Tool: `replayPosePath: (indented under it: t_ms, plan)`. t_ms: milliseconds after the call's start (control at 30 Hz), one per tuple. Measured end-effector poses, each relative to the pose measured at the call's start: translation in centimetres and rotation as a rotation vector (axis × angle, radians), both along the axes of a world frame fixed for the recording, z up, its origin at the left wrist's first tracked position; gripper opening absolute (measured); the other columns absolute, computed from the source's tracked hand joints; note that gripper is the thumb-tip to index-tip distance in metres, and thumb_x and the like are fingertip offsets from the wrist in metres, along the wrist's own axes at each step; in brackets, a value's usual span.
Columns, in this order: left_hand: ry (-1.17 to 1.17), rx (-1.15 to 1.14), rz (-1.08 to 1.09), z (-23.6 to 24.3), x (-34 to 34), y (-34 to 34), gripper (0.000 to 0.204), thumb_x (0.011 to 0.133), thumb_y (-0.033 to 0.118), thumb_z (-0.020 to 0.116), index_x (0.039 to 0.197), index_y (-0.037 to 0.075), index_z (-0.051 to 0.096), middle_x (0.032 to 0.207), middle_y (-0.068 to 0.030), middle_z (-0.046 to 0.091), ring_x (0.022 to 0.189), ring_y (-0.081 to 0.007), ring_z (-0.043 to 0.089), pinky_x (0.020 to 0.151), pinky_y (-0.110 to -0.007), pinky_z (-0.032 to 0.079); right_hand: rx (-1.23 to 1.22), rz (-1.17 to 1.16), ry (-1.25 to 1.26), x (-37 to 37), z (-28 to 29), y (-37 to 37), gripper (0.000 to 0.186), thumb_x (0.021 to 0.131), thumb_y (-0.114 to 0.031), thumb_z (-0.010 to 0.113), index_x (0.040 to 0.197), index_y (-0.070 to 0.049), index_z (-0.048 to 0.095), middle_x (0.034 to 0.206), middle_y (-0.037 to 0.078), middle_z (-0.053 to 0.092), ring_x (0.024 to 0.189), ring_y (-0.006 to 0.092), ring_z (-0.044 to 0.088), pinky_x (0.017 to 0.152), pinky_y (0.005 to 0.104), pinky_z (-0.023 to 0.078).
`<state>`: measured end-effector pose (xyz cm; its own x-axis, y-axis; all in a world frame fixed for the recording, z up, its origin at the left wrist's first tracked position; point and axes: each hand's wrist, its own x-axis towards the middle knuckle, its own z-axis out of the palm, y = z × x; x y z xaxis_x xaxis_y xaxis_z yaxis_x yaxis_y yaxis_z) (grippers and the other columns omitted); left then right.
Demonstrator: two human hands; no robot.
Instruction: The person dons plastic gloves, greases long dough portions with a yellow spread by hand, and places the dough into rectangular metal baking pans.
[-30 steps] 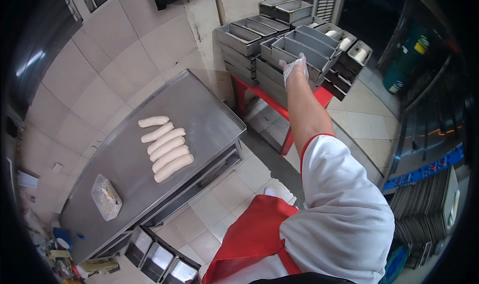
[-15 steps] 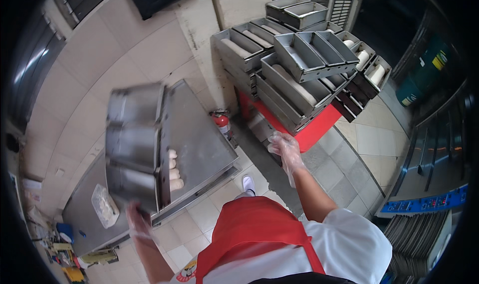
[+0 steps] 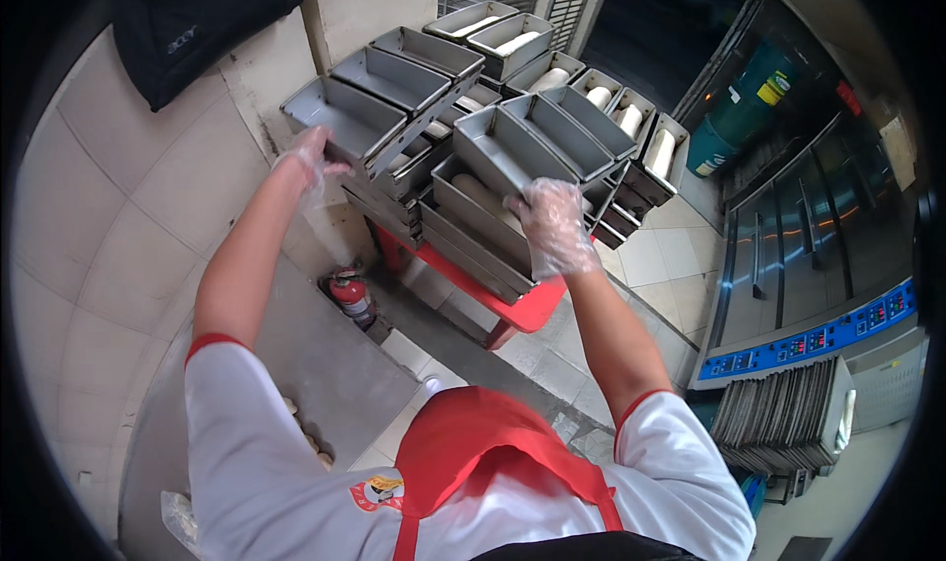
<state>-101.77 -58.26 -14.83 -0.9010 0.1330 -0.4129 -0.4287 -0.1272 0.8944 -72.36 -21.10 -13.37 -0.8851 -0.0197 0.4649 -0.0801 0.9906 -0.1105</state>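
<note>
My left hand, in a clear plastic glove, grips the near corner of an empty joined set of three loaf pans. That set lies tilted over the left side of the pan stack. My right hand, gloved too, is closed at the near end of a second empty three-pan set, which rests slanted on top of the stack. Under it a loaf pan holds a pale dough roll. Farther back, several pans contain white dough rolls.
A red table bears the stack. At left is a steel worktable, with dough pieces partly behind my sleeve. A fire extinguisher stands between the tables. Ovens and a pile of dark flat sheets are at right.
The empty pan set in my left hand has gone from above the steel worktable to the stack's left side. My right hand has risen to the other empty set. The view has swung right.
</note>
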Motion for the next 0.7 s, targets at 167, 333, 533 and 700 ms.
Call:
replayPosePath:
  t_ms: [167,333,533,700]
  plan:
    - [0.014,-0.193,-0.059,-2.1,-4.2,6.4,0.047,0.095,0.025,0.062,0.135,0.003,0.047,0.140,-0.0226,0.044,0.099,-0.0394,0.064,0.077,-0.046,0.068,-0.071,0.126,-0.040,5.4,2.4,0.3,0.023,0.085,-0.025,0.080,0.077,-0.005,0.070,0.079,0.013,0.066,0.082,0.0365,0.066,0.082,0.0498,0.049]
    - [0.016,-0.020,0.080,-2.4,-2.5,3.6,0.068,0.095,0.046,0.072,0.137,-0.003,0.051,0.133,-0.0238,0.056,0.088,-0.0366,0.070,0.074,-0.040,0.066,-0.061,0.180,0.030,5.8,3.8,0.1,0.039,0.085,-0.029,0.082,0.115,-0.006,0.072,0.107,0.018,0.069,0.102,0.0388,0.064,0.090,0.0506,0.050]
    - [0.398,0.474,0.329,-2.9,28.9,8.7,0.047,0.105,0.043,0.062,0.131,0.005,0.066,0.123,-0.0086,0.071,0.108,-0.0208,0.070,0.097,-0.039,0.057,-1.283,0.672,-0.048,9.8,2.8,-7.9,0.093,0.089,-0.034,0.079,0.164,-0.012,0.029,0.169,0.014,0.029,0.153,0.0380,0.035,0.124,0.0502,0.034]
    - [0.342,-0.333,-0.129,-4.1,49.8,9.8,0.063,0.102,0.055,0.061,0.123,-0.004,0.067,0.106,-0.0182,0.072,0.102,-0.0272,0.068,0.095,-0.041,0.052,-2.056,0.919,-0.294,9.9,0.1,-15.8,0.116,0.085,-0.061,0.078,0.168,-0.036,0.001,0.175,0.005,-0.002,0.150,0.0465,0.031,0.120,0.0655,0.035]
